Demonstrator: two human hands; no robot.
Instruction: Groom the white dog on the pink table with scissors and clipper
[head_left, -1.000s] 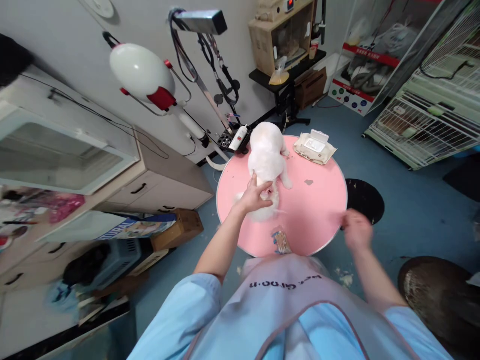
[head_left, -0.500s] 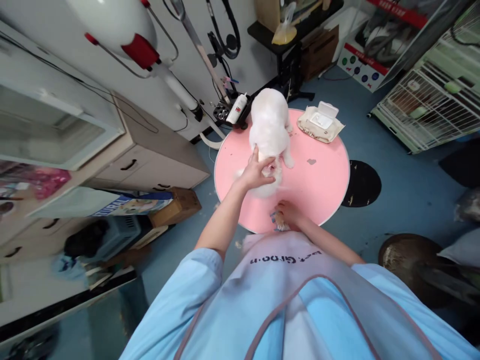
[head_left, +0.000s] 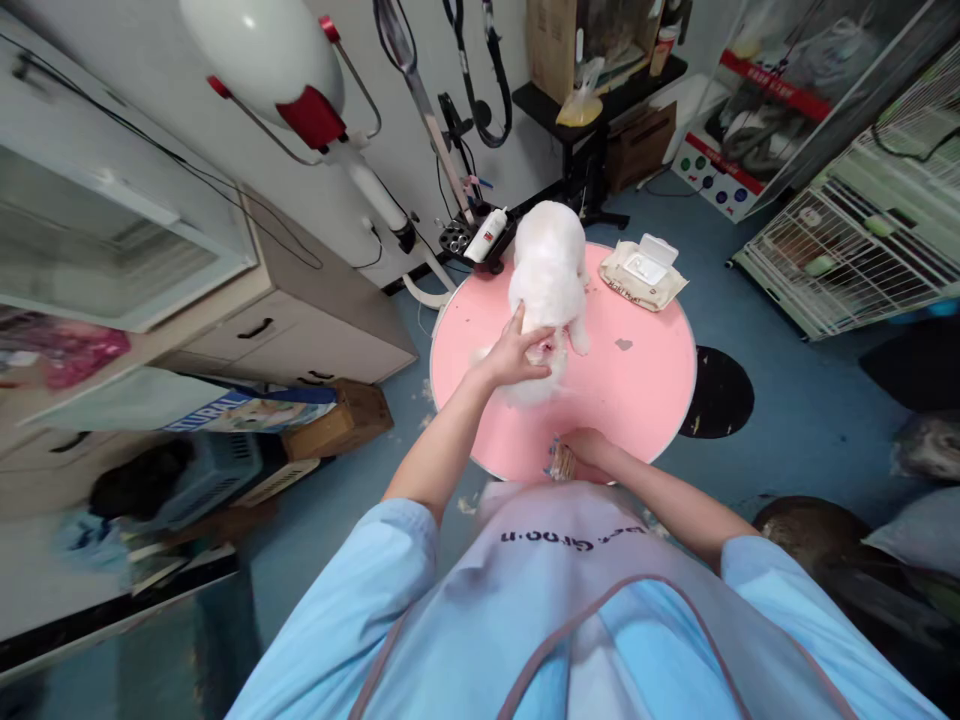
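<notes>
A small white furry animal (head_left: 551,250) stands on a round pink table (head_left: 645,390), its rear toward me and its head hidden. Spread across its hindquarters is my left hand (head_left: 514,357), with thumb and fingers apart around a pinkish bare patch (head_left: 545,350). Fluffy white fur (head_left: 534,390) lies below that hand; whether it is tail or loose hair I cannot tell. At the near table edge, my right hand (head_left: 590,447) has its curled fingers at a bundle of thin pale sticks (head_left: 561,462), which look like cotton swabs in a blue-marked wrapper.
An opened wet-wipe pack (head_left: 643,278) lies at the table's right rear. A white bottle (head_left: 487,235) rests in a black holder (head_left: 454,238) at the far left edge. A dryer (head_left: 262,60) overhangs the left side. Wire cages (head_left: 862,220) stand right; cabinets (head_left: 300,330) line the left.
The whole view has shifted, with the scene lower in frame. My right hand has drawn slightly right from the stick bundle, uncovering more of it. My left hand stays on the animal's rear.
</notes>
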